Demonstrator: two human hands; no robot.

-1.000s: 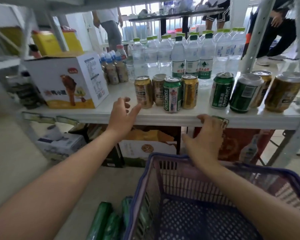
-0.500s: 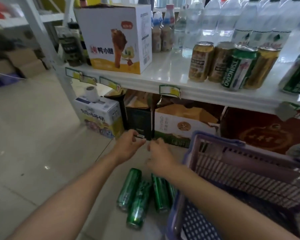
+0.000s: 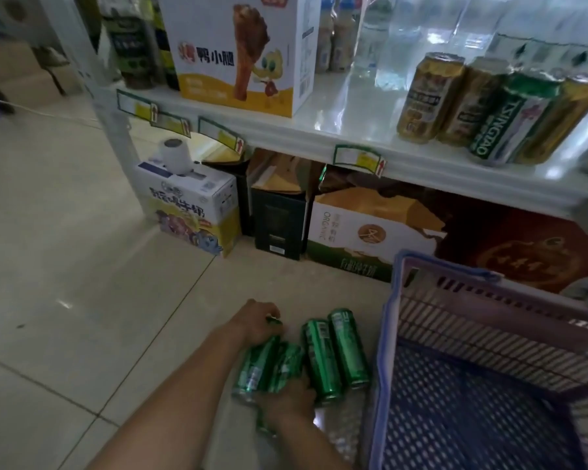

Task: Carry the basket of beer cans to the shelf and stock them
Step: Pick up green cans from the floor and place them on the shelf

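Reaching down, L hand (image 3: 257, 322) gripping far ends of floor cans (image 3: 333, 357), R hand (image 3: 287, 403) clamping near ends

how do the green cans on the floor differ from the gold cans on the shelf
The green cans on the floor lie on their sides beside the basket; the gold cans on the shelf stand upright. The floor cans look slimmer and longer, the gold ones stouter. Both hands, left and right, are on the floor cans; nothing touches the gold ones. Both are drink cans grouped closely together.
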